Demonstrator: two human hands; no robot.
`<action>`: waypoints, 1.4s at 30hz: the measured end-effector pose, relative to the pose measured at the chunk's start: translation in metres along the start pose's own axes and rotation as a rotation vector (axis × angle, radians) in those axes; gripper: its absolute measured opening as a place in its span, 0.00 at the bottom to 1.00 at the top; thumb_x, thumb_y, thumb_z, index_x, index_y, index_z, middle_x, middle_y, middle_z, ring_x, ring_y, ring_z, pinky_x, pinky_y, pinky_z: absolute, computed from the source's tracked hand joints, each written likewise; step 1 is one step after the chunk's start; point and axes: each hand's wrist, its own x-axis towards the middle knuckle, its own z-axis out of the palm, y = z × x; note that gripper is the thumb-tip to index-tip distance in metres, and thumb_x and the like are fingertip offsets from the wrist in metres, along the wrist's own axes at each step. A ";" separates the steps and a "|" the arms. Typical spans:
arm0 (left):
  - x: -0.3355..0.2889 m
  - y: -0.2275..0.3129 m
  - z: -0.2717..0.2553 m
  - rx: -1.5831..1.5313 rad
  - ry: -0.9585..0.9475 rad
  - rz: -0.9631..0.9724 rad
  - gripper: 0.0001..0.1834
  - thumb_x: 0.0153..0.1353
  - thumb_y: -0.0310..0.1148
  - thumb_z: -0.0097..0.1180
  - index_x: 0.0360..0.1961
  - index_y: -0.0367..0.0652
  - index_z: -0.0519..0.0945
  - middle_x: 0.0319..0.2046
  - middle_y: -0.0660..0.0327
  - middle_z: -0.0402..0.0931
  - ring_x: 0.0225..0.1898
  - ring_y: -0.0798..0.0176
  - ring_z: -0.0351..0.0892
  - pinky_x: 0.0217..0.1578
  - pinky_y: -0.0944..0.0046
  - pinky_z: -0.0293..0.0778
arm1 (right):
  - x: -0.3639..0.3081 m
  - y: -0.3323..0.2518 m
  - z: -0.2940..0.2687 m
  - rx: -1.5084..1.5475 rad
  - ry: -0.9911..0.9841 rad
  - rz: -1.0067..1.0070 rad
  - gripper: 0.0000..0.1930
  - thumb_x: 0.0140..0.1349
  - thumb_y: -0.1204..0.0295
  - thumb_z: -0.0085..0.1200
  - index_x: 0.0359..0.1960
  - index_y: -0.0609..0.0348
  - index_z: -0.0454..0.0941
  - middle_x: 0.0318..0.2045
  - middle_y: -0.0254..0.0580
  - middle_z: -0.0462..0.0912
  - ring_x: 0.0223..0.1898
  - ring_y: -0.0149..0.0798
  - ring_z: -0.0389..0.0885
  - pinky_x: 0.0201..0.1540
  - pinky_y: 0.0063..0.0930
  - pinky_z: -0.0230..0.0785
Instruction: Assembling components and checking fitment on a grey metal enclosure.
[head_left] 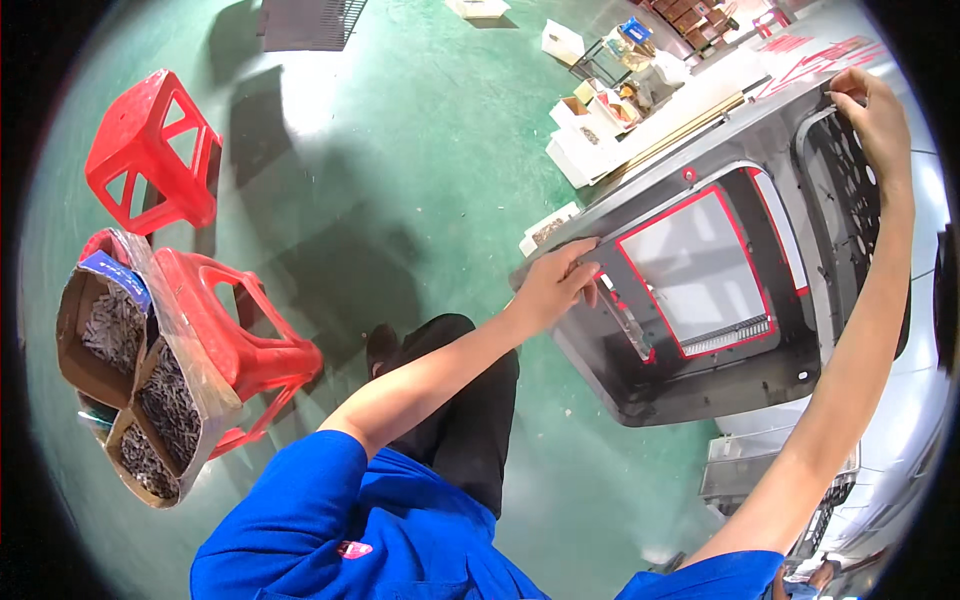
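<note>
A large grey moulded plastic panel (590,375) stands tilted in front of me, with red-edged rectangular openings and a dark perforated section at its right end. My left hand (553,285) is at the panel's left side, fingers curled together over its surface; whatever they pinch is hidden. Up at the far right corner, my right hand (875,125) pinches the panel's rim between thumb and fingers, the arm reaching along the panel's right side. A small red spot (689,174) shows on the panel's upper border.
Two red plastic stools (150,130) stand to my left. Beside the nearer one, a divided cardboard box (75,330) holds many small dark and grey parts. White bins (585,140) with small parts lie beyond the panel. A dark slatted panel (308,25) is at the far left.
</note>
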 end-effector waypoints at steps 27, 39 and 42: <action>-0.066 0.017 0.000 0.095 0.045 0.134 0.22 0.65 0.29 0.51 0.56 0.37 0.59 0.15 0.64 0.69 0.18 0.74 0.67 0.22 0.71 0.60 | -0.024 -0.096 -0.027 -0.589 0.249 0.006 0.13 0.59 0.59 0.54 0.34 0.55 0.80 0.37 0.37 0.82 0.45 0.40 0.77 0.45 0.34 0.66; -0.062 -0.004 0.007 0.188 0.044 0.199 0.41 0.57 0.16 0.49 0.69 0.45 0.46 0.26 0.54 0.78 0.25 0.66 0.77 0.30 0.68 0.72 | -0.230 -0.242 0.085 0.657 -0.306 0.027 0.07 0.48 0.66 0.60 0.26 0.53 0.85 0.20 0.38 0.77 0.22 0.43 0.77 0.27 0.35 0.68; -0.062 -0.003 0.003 0.256 0.080 0.223 0.41 0.56 0.17 0.50 0.69 0.45 0.47 0.26 0.55 0.79 0.24 0.66 0.77 0.29 0.67 0.72 | -0.238 -0.242 0.096 0.888 -0.275 0.161 0.07 0.48 0.67 0.60 0.28 0.54 0.84 0.22 0.38 0.78 0.23 0.41 0.77 0.27 0.33 0.68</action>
